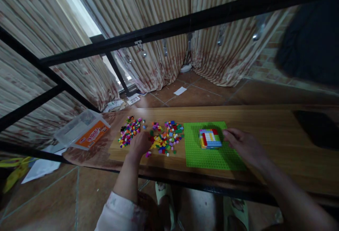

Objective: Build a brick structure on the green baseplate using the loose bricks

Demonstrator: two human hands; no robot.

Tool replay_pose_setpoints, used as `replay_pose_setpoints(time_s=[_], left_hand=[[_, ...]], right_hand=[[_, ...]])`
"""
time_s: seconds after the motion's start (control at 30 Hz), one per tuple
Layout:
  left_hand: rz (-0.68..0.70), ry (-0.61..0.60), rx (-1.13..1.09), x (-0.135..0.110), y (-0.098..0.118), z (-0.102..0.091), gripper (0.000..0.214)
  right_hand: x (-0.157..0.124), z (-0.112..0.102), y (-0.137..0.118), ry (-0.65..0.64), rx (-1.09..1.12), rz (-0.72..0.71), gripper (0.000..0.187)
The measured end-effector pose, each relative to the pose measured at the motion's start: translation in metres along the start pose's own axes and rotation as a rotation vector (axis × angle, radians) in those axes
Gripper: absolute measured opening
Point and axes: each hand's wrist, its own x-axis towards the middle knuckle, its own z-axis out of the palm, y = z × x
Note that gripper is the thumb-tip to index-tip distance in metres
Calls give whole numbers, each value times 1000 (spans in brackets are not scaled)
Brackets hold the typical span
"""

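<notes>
A green baseplate [212,157] lies on the wooden table [265,125] with a small multicoloured brick block [210,138] built on its upper middle. My right hand [242,144] rests on the plate's right edge, fingers curled, fingertips touching the block's right side. Left of the plate lie loose small bricks in a middle pile [166,137] and a left pile [129,130]. My left hand [140,144] sits between these piles, fingers bent down onto the bricks; what it pinches is hidden.
A clear plastic box with an orange label [84,130] stands at the table's left end. A dark flat object [316,128] lies at the right. Black metal bars [185,22] cross above. Striped curtains hang behind, and paper scraps lie on the tiled floor.
</notes>
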Motion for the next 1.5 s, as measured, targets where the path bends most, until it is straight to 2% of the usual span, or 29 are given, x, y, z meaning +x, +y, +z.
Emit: replay_pose_setpoints(time_s=[0.2, 0.33, 0.43, 0.53, 0.6, 0.7, 0.77, 0.87, 0.97, 1.13, 1.33, 1.5], left_hand=[[-55, 76, 77, 3, 23, 7, 26], [-83, 111, 57, 2, 26, 2, 25], [-80, 194, -17, -1, 27, -8, 23], [-10, 230, -238, -5, 41, -13, 20], [107, 184, -480, -8, 61, -10, 17], [285, 33, -791, -13, 98, 5, 17], [331, -15, -873, -16, 121, 15, 16], [296, -71, -925, -17, 142, 23, 15], [266, -109, -923, -17, 151, 22, 16], [297, -55, -826, -16, 159, 22, 18], [328, -42, -829, -12, 163, 31, 18], [308, -110, -908, -10, 164, 34, 29]], right_hand=[[0, -1, -3, 15, -22, -34, 41], [0, -3, -3, 22, 8, -42, 38], [-1, -4, -4, 39, 11, -56, 35], [-2, -3, -5, 41, 14, -58, 36], [-2, -1, -5, 35, 18, -72, 37], [-2, 2, -6, 23, 18, -87, 38], [-1, 4, -6, 26, 11, -96, 37], [-2, 4, -7, 38, 8, -113, 35], [-2, 3, -7, 31, 13, -112, 34], [-1, 3, -7, 39, 24, -121, 34], [-2, 2, -7, 49, 6, -136, 31], [-3, 2, -7, 67, 3, -166, 29]])
